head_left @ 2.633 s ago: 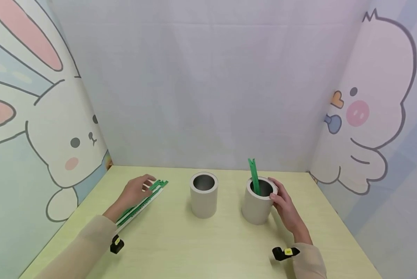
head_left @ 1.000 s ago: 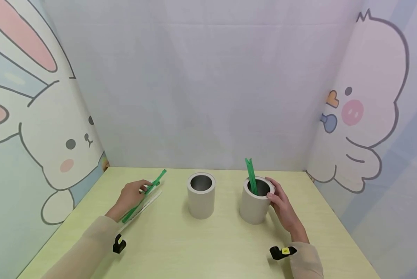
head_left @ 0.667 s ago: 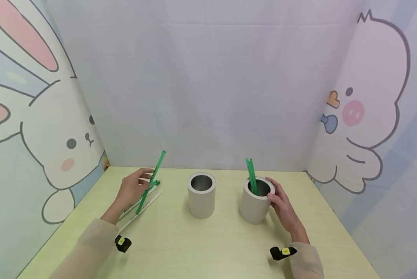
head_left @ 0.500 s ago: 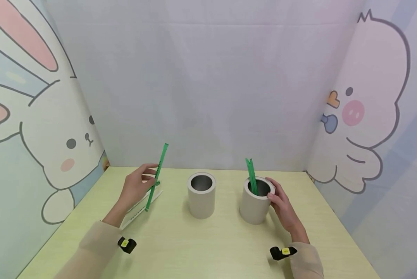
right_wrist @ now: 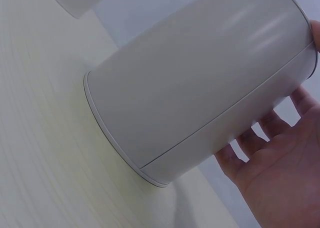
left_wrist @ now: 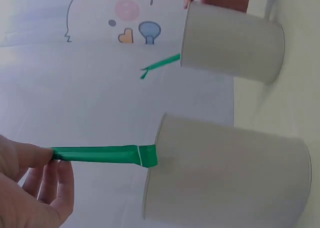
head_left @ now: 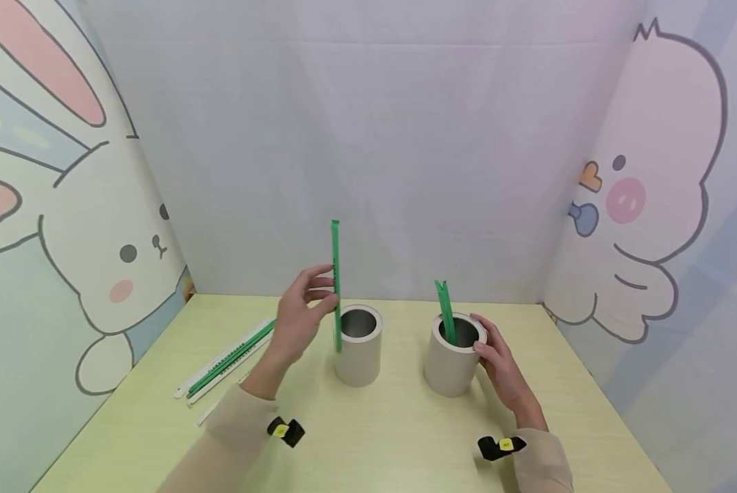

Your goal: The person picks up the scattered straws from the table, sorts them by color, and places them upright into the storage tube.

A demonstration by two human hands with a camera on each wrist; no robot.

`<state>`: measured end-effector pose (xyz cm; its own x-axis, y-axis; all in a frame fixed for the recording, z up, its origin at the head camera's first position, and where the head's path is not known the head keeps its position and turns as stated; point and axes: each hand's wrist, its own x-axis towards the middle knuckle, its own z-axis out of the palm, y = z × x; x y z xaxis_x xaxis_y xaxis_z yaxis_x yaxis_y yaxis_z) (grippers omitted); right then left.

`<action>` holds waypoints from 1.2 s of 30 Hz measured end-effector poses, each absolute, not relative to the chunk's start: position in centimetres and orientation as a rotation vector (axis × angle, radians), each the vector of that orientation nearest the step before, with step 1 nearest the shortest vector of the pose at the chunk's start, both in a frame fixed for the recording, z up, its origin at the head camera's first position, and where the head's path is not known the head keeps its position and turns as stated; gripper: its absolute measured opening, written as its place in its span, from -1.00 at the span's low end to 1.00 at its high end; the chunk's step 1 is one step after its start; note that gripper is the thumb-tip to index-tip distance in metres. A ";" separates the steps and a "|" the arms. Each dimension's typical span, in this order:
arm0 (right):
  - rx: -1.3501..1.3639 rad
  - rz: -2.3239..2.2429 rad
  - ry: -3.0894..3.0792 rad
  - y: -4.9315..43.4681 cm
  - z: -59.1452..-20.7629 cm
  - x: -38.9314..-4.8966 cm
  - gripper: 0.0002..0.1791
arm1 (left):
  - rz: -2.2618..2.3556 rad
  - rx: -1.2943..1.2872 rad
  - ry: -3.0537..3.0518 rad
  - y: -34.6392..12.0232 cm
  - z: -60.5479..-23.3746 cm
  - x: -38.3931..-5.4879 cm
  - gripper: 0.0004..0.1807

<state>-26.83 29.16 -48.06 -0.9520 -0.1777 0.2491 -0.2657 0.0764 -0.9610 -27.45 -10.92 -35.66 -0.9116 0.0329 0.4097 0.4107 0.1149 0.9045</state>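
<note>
My left hand pinches a green wrapped straw between thumb and fingers. The straw is upright, its lower end overlapping the left edge of the middle grey cylindrical holder. In the left wrist view, the straw's sealed end appears at the holder's rim; I cannot tell whether they touch. My right hand grips a second grey holder, with the thumb at its rim and fingers along its side. Green wrapped straws lean inside that holder and stick out above it.
Left of the holders, several white and green wrapped straws lie diagonally on the pale yellow table. A plain curtain hangs behind the table. Cartoon-printed panels flank both sides.
My left hand has picked a green wrapped straw from the pile, turned it upright and carried it right to the middle holder. My right hand keeps its grip on the right holder.
</note>
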 end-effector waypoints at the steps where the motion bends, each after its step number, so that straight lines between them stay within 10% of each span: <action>1: 0.465 2.039 -2.256 29.2 -48.1 -26.8 -0.37 | -1.884 -0.442 -2.080 -9.9 -35.6 -27.5 -0.42; 18: 0.482 2.044 -2.261 29.0 -48.0 -26.9 -0.37 | -2.021 -0.425 -1.870 5.0 -36.2 -30.2 -0.45; 36: 0.462 2.045 -2.266 29.3 -48.0 -27.0 -0.38 | -1.910 -0.382 -2.000 8.8 -41.9 -30.4 -0.45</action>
